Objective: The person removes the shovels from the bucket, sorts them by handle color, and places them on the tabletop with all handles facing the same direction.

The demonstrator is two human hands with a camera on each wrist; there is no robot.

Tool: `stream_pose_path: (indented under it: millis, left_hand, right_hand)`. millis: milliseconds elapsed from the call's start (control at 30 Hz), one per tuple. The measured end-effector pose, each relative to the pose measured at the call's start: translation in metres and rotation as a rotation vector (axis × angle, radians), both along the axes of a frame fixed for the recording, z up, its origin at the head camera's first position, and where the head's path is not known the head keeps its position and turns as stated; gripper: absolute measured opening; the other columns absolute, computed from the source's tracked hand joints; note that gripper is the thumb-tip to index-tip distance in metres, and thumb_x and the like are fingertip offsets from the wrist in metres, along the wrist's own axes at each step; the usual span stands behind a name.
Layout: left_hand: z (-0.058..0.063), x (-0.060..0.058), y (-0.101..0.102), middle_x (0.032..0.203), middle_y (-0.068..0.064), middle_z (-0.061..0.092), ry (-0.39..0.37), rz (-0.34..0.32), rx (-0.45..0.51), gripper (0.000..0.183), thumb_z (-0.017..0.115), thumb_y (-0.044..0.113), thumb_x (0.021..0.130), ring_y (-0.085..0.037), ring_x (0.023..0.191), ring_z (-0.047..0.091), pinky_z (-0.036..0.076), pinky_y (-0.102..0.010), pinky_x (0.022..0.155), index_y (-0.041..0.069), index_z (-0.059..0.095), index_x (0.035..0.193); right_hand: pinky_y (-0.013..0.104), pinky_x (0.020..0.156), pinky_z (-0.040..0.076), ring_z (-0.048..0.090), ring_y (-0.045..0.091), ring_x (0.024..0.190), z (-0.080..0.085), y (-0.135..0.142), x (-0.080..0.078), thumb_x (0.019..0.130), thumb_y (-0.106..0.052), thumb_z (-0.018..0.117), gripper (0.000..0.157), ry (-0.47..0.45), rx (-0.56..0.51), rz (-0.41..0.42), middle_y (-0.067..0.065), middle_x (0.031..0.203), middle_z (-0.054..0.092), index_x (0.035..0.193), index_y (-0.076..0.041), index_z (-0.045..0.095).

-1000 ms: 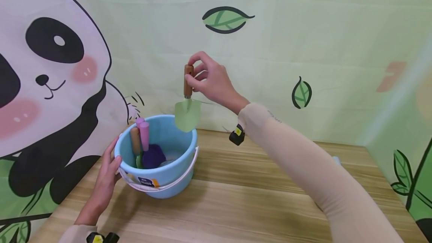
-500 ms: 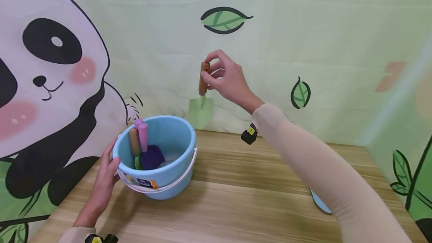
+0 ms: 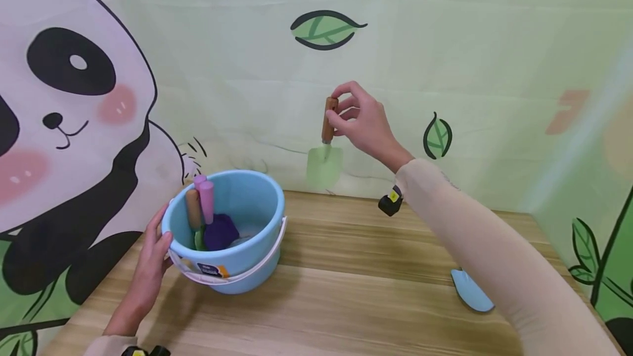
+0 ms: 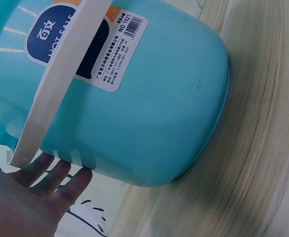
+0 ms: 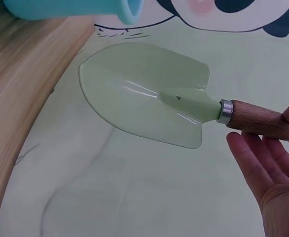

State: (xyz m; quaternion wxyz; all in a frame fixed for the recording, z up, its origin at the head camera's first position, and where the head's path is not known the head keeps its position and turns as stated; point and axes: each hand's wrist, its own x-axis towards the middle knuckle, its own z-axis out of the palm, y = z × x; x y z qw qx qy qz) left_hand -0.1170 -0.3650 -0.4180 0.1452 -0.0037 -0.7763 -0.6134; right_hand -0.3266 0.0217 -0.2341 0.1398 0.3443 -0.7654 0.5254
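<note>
My right hand [image 3: 363, 122] pinches the brown wooden handle of a small trowel [image 3: 325, 166] in front of the backdrop, right of the bucket. Its pale green blade points down in the head view and fills the middle of the right wrist view. My left hand [image 3: 150, 254] holds the light blue bucket [image 3: 249, 265] by the rim on its left side, fingers against the outer wall. Inside the bucket stand pink handles [image 3: 206, 202] and a brown wooden handle [image 3: 193, 209]. A dark purple piece [image 3: 221, 232] lies at the bottom, partly hidden.
On the right of the wooden table [image 3: 356, 312] lies a light blue curved piece [image 3: 472, 291], partly behind my right forearm. A backdrop [image 3: 237, 98] with a panda and leaves rises behind the table. The bucket's white bail [image 3: 247, 272] hangs down its front.
My right hand has carried the trowel rightward from above the bucket's rim to beside it. The blue piece on the table has come into view. My left hand stays on the bucket.
</note>
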Motion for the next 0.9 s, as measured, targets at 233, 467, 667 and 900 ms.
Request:
stream_pose_path:
  millis: [233,467,667,900]
  left_hand:
    - [0.000,-0.001,0.001,0.168,-0.008,0.017,-0.007,0.003,-0.008,0.057,0.029,0.038,0.110,-0.017,0.139,0.034,0.042,-0.035,0.104,0.039,0.012,0.164]
    - [-0.001,0.000,0.001,0.168,-0.010,0.018,0.008,-0.010,0.019,0.057,0.031,0.037,0.110,-0.015,0.139,0.034,0.043,-0.016,0.090,0.038,0.013,0.164]
    - [0.000,0.001,0.001,0.168,-0.006,0.016,-0.004,-0.001,0.001,0.057,0.030,0.037,0.110,-0.017,0.141,0.033,0.042,-0.034,0.103,0.040,0.012,0.164]
    - [-0.002,0.000,0.001,0.168,-0.009,0.018,0.018,-0.005,0.027,0.057,0.031,0.035,0.110,-0.016,0.140,0.034,0.043,-0.018,0.093,0.037,0.014,0.164]
  right_hand:
    - [0.040,0.070,0.062,0.072,0.026,0.085,-0.008,0.023,-0.004,0.097,-0.013,0.070,0.030,-0.014,-0.007,-0.042,0.012,0.101,0.067,0.123,-0.011,0.055]
    - [0.038,0.071,0.062,0.071,0.028,0.085,-0.019,0.046,-0.009,0.098,-0.016,0.070,0.031,-0.052,-0.007,-0.088,0.014,0.103,0.067,0.125,-0.012,0.056]
    - [0.033,0.068,0.062,0.071,0.029,0.086,-0.028,0.064,-0.010,0.097,-0.017,0.071,0.032,-0.078,-0.027,-0.106,0.014,0.105,0.066,0.125,-0.012,0.057]
    - [0.030,0.066,0.061,0.071,0.037,0.086,-0.044,0.086,-0.012,0.098,-0.010,0.068,0.033,-0.083,-0.022,-0.153,0.020,0.106,0.066,0.128,-0.004,0.056]
